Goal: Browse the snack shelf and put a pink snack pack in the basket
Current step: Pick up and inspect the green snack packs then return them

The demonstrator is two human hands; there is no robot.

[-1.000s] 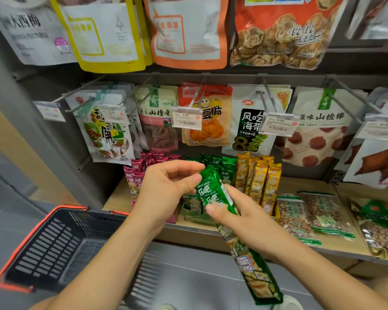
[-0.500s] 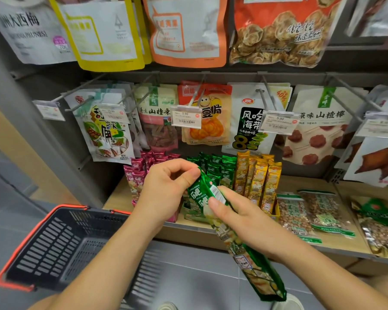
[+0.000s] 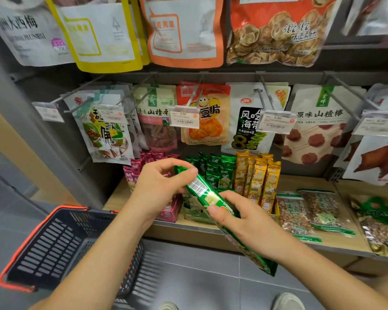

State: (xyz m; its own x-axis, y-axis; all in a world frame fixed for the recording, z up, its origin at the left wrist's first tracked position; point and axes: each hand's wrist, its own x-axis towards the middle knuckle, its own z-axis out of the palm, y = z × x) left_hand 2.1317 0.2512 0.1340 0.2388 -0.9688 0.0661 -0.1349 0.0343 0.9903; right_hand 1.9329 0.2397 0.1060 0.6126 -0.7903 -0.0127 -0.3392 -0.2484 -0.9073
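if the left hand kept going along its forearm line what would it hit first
Probably the standing green packs: the left hand, pinching the top of the held green snack pack, aims up and right toward them. Depth is unclear; the pink packs sit just left.

"3.90" on centre price tag (image 3: 184,116), "5.90" on right-hand price tag (image 3: 276,122)
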